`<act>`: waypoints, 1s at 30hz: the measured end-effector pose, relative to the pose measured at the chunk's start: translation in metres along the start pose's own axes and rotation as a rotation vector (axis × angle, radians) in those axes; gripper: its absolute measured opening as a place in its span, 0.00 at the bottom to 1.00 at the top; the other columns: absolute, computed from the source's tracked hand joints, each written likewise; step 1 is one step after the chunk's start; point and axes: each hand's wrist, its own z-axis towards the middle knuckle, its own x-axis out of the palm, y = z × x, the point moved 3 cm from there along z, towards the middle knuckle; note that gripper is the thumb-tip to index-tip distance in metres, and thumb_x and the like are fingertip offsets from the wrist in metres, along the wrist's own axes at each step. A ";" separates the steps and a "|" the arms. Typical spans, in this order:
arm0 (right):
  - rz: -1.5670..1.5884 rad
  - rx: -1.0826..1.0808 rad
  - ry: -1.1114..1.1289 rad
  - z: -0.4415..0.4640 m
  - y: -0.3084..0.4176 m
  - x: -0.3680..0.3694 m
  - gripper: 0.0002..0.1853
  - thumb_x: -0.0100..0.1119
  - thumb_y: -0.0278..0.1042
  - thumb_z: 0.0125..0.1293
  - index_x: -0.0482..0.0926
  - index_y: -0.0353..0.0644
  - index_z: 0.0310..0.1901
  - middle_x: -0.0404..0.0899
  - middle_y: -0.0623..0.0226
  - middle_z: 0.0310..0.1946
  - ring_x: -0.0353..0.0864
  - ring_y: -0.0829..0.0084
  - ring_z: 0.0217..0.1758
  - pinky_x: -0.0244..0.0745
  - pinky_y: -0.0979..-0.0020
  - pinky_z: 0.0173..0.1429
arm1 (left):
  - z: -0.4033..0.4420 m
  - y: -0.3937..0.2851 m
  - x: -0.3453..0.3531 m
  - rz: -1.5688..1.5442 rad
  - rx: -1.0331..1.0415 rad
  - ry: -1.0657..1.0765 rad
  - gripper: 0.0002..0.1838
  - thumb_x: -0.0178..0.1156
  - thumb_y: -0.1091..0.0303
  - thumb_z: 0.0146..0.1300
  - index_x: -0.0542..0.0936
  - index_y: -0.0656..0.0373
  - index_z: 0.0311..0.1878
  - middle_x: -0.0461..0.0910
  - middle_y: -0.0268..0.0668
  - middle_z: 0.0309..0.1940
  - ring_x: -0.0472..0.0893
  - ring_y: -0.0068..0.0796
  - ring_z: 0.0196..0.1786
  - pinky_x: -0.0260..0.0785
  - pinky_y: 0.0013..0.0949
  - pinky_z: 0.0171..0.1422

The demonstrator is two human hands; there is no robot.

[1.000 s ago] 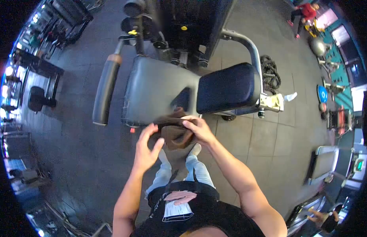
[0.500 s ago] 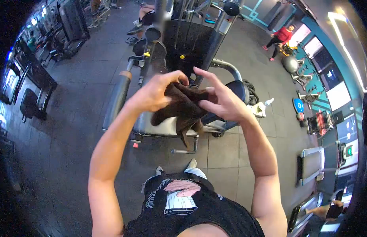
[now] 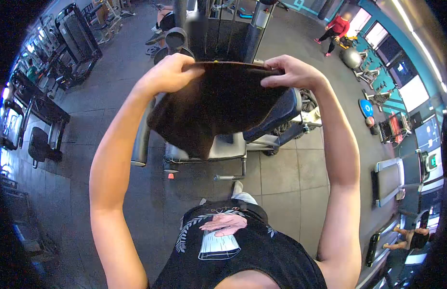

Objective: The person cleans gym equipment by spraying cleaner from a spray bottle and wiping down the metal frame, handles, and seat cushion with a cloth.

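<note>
A dark brown cloth [image 3: 223, 98] hangs spread out between my two raised hands. My left hand [image 3: 169, 73] pinches its upper left corner, and my right hand [image 3: 293, 73] grips the upper right corner, thumb below the fingers. The top edge is pulled nearly straight, while the lower edge droops to a point on the left. Behind and below the cloth is a gym machine with a padded seat [image 3: 228, 148] and a dark blue backrest pad [image 3: 276, 115], both partly covered by it.
A cylindrical pad [image 3: 140, 144] stands left of the seat, and a metal foot bar [image 3: 229, 177] juts toward me. A person in red [image 3: 338, 26] stands at the back right. Treadmills [image 3: 389, 180] line the right side; weight machines [image 3: 78, 36] are at the left.
Bunched before, the brown cloth is now opened out wide. My hands have risen and moved apart, each now at a corner. The view has tilted upward.
</note>
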 end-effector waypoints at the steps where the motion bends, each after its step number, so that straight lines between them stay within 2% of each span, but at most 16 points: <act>1: 0.062 0.058 -0.017 0.002 -0.018 0.001 0.19 0.65 0.39 0.65 0.81 0.32 0.51 0.84 0.70 0.38 0.78 0.83 0.39 0.76 0.76 0.47 | 0.005 -0.007 0.016 0.001 -0.002 0.006 0.16 0.58 0.56 0.70 0.79 0.61 0.47 0.80 0.32 0.31 0.74 0.22 0.34 0.68 0.35 0.41; 3: 0.518 0.180 -0.321 0.008 -0.030 0.028 0.18 0.60 0.36 0.68 0.79 0.30 0.52 0.84 0.66 0.39 0.81 0.79 0.39 0.77 0.74 0.47 | 0.013 -0.021 0.052 -0.652 -0.334 -0.263 0.23 0.52 0.48 0.73 0.75 0.57 0.57 0.81 0.35 0.41 0.77 0.26 0.41 0.71 0.39 0.49; 6: 0.055 0.027 -0.466 -0.001 -0.004 0.092 0.15 0.60 0.37 0.68 0.79 0.31 0.45 0.83 0.63 0.38 0.80 0.75 0.45 0.76 0.69 0.51 | 0.020 -0.065 0.091 -1.167 -0.369 -0.019 0.31 0.50 0.41 0.71 0.72 0.59 0.63 0.79 0.38 0.53 0.76 0.31 0.54 0.67 0.40 0.61; 7: 0.344 -0.087 -0.539 0.010 -0.041 0.138 0.16 0.62 0.34 0.66 0.76 0.32 0.50 0.82 0.61 0.41 0.79 0.75 0.46 0.76 0.67 0.50 | 0.026 -0.069 0.105 -1.280 -0.297 0.084 0.32 0.51 0.42 0.71 0.73 0.61 0.62 0.79 0.40 0.53 0.76 0.28 0.53 0.67 0.38 0.62; 9: 0.372 -0.173 -0.321 -0.016 -0.038 0.148 0.19 0.63 0.30 0.64 0.72 0.32 0.54 0.81 0.61 0.45 0.78 0.78 0.46 0.76 0.70 0.52 | 0.024 -0.064 0.130 -0.775 -0.096 0.006 0.28 0.58 0.47 0.68 0.75 0.61 0.59 0.80 0.37 0.51 0.77 0.27 0.50 0.69 0.36 0.58; 10: 0.619 -0.213 -0.171 -0.030 -0.041 0.144 0.19 0.65 0.30 0.63 0.73 0.31 0.53 0.80 0.63 0.44 0.78 0.79 0.46 0.76 0.72 0.52 | 0.027 -0.054 0.148 -0.879 -0.141 0.058 0.21 0.60 0.58 0.67 0.76 0.63 0.56 0.82 0.37 0.47 0.77 0.25 0.48 0.70 0.35 0.56; 13: 0.556 0.173 -0.382 -0.068 -0.119 0.139 0.30 0.70 0.33 0.60 0.69 0.35 0.62 0.77 0.64 0.48 0.76 0.75 0.51 0.75 0.73 0.54 | 0.017 -0.076 0.150 -0.691 -0.282 0.177 0.14 0.52 0.67 0.66 0.77 0.69 0.48 0.82 0.37 0.37 0.77 0.24 0.42 0.70 0.33 0.50; 14: 0.323 0.224 -0.556 -0.076 -0.139 0.137 0.39 0.74 0.39 0.54 0.67 0.39 0.66 0.72 0.51 0.62 0.75 0.59 0.63 0.67 0.58 0.68 | 0.014 -0.077 0.160 -0.751 -0.288 0.313 0.14 0.52 0.68 0.65 0.77 0.69 0.48 0.81 0.36 0.36 0.76 0.23 0.40 0.69 0.32 0.47; 15: 0.336 0.236 -0.554 -0.081 -0.152 0.142 0.39 0.74 0.39 0.54 0.67 0.39 0.66 0.72 0.51 0.62 0.75 0.59 0.63 0.67 0.58 0.68 | 0.015 -0.098 0.146 -0.708 -0.317 0.446 0.15 0.53 0.68 0.64 0.76 0.70 0.48 0.80 0.35 0.34 0.74 0.23 0.38 0.68 0.33 0.45; 17: 0.183 -0.168 -0.366 -0.080 -0.162 0.159 0.44 0.77 0.46 0.50 0.66 0.40 0.66 0.67 0.49 0.67 0.69 0.55 0.68 0.54 0.47 0.75 | 0.011 -0.106 0.154 -0.845 -0.259 0.451 0.17 0.53 0.71 0.61 0.76 0.70 0.51 0.81 0.36 0.38 0.76 0.23 0.42 0.68 0.31 0.50; 18: 0.321 -0.144 -0.284 -0.079 -0.183 0.187 0.41 0.77 0.51 0.49 0.71 0.40 0.62 0.69 0.46 0.64 0.64 0.51 0.71 0.41 0.41 0.78 | 0.008 -0.111 0.153 -0.839 -0.268 0.467 0.17 0.53 0.71 0.61 0.76 0.70 0.51 0.81 0.36 0.38 0.76 0.23 0.42 0.68 0.31 0.50; 19: 0.366 -0.077 -0.004 -0.075 -0.202 0.196 0.35 0.76 0.52 0.51 0.77 0.40 0.57 0.74 0.47 0.60 0.66 0.52 0.70 0.50 0.46 0.76 | 0.008 -0.115 0.145 -0.902 -0.258 0.352 0.18 0.52 0.72 0.59 0.76 0.71 0.51 0.81 0.37 0.41 0.76 0.24 0.45 0.68 0.31 0.53; 23: 0.469 -0.062 0.224 -0.108 -0.214 0.153 0.24 0.74 0.46 0.56 0.82 0.37 0.49 0.81 0.56 0.52 0.80 0.60 0.54 0.64 0.61 0.70 | -0.013 -0.088 0.149 -1.069 -0.398 0.085 0.26 0.52 0.77 0.53 0.73 0.71 0.58 0.79 0.43 0.52 0.76 0.32 0.57 0.65 0.34 0.64; 24: 0.739 0.001 0.281 -0.121 -0.216 0.137 0.27 0.73 0.47 0.57 0.80 0.36 0.50 0.82 0.58 0.51 0.80 0.66 0.52 0.71 0.63 0.63 | -0.015 -0.074 0.164 -1.143 -0.476 -0.092 0.28 0.52 0.77 0.53 0.71 0.71 0.61 0.78 0.44 0.54 0.76 0.33 0.57 0.66 0.35 0.64; 28: 0.353 0.025 -0.170 -0.123 -0.219 0.015 0.23 0.69 0.42 0.60 0.76 0.37 0.51 0.80 0.59 0.45 0.78 0.67 0.50 0.72 0.65 0.56 | 0.054 -0.073 0.180 -1.298 -0.483 -0.397 0.29 0.54 0.74 0.57 0.67 0.69 0.65 0.77 0.40 0.49 0.76 0.33 0.53 0.66 0.36 0.63; 30: 0.076 0.178 -0.305 -0.096 -0.242 -0.025 0.24 0.69 0.40 0.59 0.74 0.39 0.53 0.78 0.53 0.53 0.78 0.57 0.59 0.71 0.61 0.62 | 0.104 -0.025 0.224 -1.188 -0.503 -0.181 0.27 0.60 0.70 0.59 0.72 0.66 0.63 0.77 0.43 0.54 0.73 0.34 0.58 0.63 0.33 0.65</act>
